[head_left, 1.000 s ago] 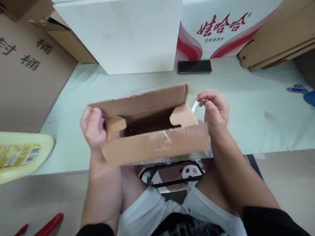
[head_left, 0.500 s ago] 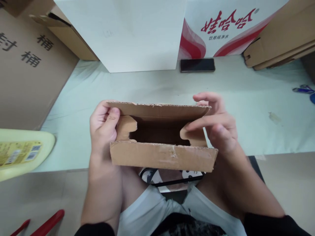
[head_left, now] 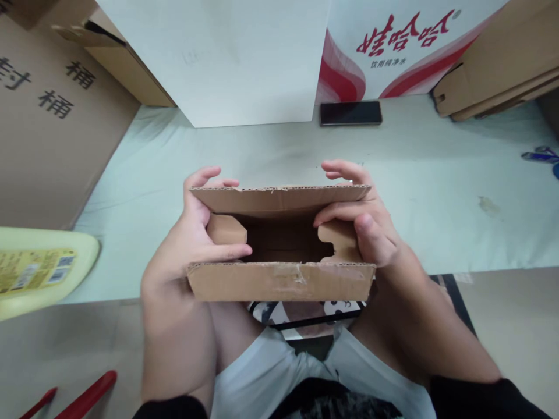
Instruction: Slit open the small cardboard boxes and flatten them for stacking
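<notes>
A small brown cardboard box (head_left: 282,283) is held between my two hands, its mouth tipped toward me and the inside dark. My left hand (head_left: 187,227) grips the left end, thumb lying over the left side flap (head_left: 227,228) and fingers behind the back flap (head_left: 279,200). At the other end my right hand (head_left: 371,224) holds on, one finger reaching in over the notched right side flap (head_left: 340,238), other fingers behind the back flap. Frayed tape marks the middle of the front flap. The bottom of the box is hidden.
Behind the box stand a white carton (head_left: 253,70) and a red-and-white printed carton (head_left: 393,52), with a black phone (head_left: 350,113) before them. Folded cardboard (head_left: 498,75) leans at right, near blue scissors (head_left: 541,156). A pale yellow bottle (head_left: 48,267) and large carton (head_left: 52,134) stand left.
My left thumb has moved from the outer left corner onto the left side flap, and the left fingers now show behind the box. The right hand has shifted slightly left with the box.
</notes>
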### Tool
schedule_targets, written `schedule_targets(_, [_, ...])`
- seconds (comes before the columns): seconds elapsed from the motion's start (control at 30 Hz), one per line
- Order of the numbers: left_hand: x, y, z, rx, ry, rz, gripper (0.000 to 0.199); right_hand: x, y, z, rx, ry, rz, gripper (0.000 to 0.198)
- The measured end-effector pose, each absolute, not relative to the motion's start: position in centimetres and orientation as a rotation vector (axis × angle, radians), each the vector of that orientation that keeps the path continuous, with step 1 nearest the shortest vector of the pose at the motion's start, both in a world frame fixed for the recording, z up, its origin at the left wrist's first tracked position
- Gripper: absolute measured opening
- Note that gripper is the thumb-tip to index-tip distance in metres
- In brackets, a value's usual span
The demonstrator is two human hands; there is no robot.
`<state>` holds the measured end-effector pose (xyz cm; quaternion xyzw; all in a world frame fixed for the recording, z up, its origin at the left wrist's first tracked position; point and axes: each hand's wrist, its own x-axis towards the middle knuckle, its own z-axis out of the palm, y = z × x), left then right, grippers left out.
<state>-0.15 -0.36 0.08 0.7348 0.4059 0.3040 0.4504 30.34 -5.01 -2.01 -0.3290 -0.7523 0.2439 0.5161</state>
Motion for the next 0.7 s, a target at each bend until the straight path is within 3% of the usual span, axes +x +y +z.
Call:
schedule_targets(0.17, [-0.75,-0.37,0.05,1.985,1.062,0.638,0.122,30.06,-4.99,-2.20,-0.788,-1.775,0.569,0.046])
schedule_targets(0.37, [-0.99,-0.36,0.02,2.081,1.143,0.558,0.148,29.86,-5.06,-2.44,-0.886,-1.733,0.552,0.056])
schedule_targets(0.7, [-1.24,-0.58,-0.27,2.085,0.997,0.728,0.123,29.61,-5.40,-2.22,-0.928,-1.681,0.600,0.061])
